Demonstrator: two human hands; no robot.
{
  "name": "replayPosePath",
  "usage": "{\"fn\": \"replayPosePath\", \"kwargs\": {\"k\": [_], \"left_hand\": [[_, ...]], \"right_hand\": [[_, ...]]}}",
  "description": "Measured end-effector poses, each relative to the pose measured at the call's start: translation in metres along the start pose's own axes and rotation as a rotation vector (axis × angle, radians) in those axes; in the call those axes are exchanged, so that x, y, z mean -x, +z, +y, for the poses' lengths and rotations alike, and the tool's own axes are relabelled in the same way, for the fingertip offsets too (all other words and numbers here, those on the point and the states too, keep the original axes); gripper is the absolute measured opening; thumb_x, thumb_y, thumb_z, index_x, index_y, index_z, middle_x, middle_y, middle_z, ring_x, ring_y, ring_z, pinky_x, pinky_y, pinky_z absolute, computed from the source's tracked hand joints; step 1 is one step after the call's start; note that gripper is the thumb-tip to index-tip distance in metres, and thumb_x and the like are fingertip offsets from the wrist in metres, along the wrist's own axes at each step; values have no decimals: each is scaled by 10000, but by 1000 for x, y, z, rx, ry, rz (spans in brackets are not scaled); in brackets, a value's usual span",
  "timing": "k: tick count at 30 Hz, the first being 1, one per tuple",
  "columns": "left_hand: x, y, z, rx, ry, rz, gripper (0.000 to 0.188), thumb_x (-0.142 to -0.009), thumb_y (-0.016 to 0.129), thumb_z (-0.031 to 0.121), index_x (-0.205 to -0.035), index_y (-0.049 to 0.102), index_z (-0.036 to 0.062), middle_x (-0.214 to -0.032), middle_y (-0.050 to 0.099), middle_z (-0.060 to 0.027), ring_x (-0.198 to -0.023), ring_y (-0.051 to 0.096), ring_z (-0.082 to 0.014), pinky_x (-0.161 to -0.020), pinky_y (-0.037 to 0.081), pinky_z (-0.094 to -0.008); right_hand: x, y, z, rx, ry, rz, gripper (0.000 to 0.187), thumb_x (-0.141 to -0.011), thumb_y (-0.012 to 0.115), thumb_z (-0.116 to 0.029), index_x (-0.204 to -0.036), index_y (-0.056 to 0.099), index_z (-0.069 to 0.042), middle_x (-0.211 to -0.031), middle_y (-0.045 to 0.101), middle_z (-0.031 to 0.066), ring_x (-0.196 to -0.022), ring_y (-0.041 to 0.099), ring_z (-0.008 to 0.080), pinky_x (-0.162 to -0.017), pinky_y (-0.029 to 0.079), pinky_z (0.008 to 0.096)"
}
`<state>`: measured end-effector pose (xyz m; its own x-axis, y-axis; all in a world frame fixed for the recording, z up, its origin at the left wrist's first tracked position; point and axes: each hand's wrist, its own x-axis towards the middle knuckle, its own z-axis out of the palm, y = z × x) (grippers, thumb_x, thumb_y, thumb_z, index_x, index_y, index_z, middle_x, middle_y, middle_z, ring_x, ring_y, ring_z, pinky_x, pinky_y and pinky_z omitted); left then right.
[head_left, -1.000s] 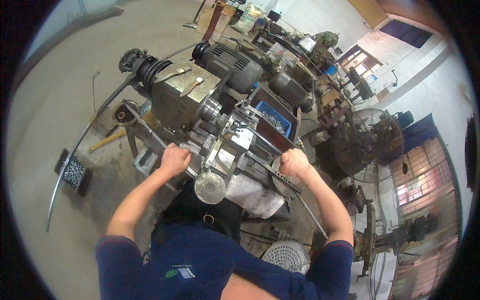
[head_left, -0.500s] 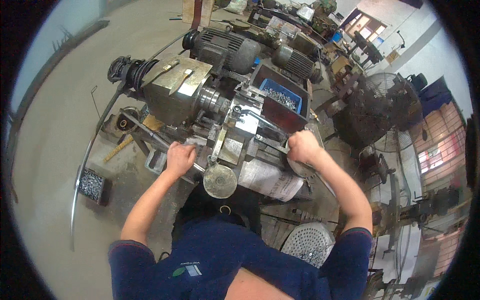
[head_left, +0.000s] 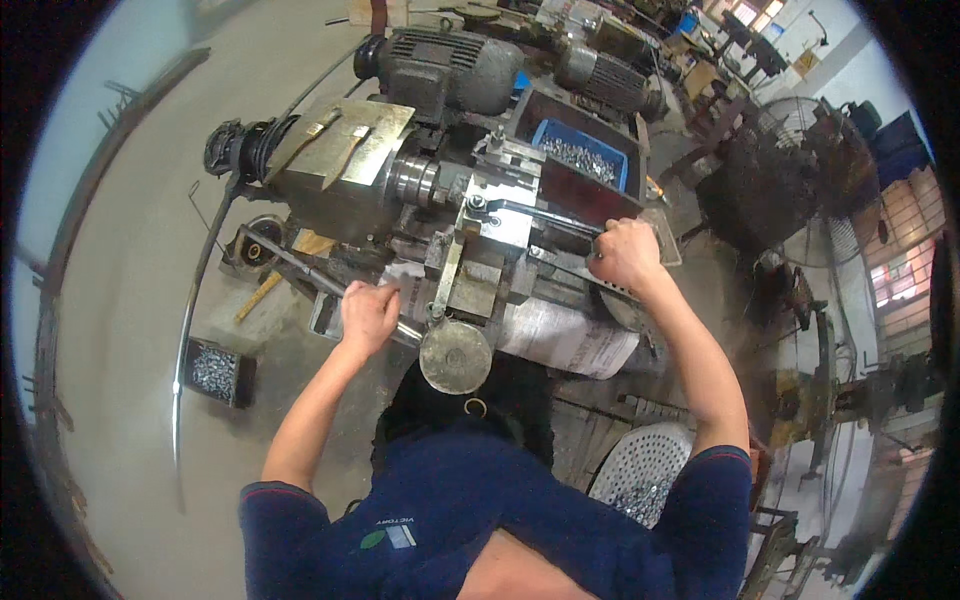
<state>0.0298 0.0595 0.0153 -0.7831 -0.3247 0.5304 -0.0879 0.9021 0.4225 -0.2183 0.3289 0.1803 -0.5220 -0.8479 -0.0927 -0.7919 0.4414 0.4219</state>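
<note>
The long metal lever [head_left: 310,275], lying left of the frame's middle on the machine [head_left: 470,230], is being squeezed by the closed left hand [head_left: 368,315], while the right hand [head_left: 625,255] is wrapping around another handle [head_left: 545,215], likely needing a steady pull.

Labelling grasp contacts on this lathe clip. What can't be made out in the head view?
- Left hand on the long lever: fingers curl under, grip contact hidden.
- Right hand on the handle: handle end covered by the fist.
- Parts in the blue bin: too small to identify.
- Picture rim: cut off by the black fisheye border.
</note>
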Motion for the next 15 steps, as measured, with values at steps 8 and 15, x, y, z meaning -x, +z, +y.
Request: {"fn": "replayPosePath", "kwargs": {"k": [8, 15], "left_hand": [[-2, 5, 4, -32, 2, -27, 122, -766, 584, 153, -774, 672, 70, -596, 592, -100, -596, 560, -260, -639, 401, -351], [4, 3, -4, -93, -71, -71, 146, -782, 571, 195, -799, 688, 108, -581, 594, -78, -571, 528, -276, -626, 412, -376]], "right_hand": [[3, 23, 24, -17, -156, 20, 244, -602, 630, -323, -655, 663, -88, -719, 572, 111, -731, 596, 273, -634, 478, 377], [-16, 22, 22, -15, -188, 101, 211, -576, 602, -277, -597, 646, -72, -702, 627, 124, -651, 631, 288, -576, 496, 388]]}}
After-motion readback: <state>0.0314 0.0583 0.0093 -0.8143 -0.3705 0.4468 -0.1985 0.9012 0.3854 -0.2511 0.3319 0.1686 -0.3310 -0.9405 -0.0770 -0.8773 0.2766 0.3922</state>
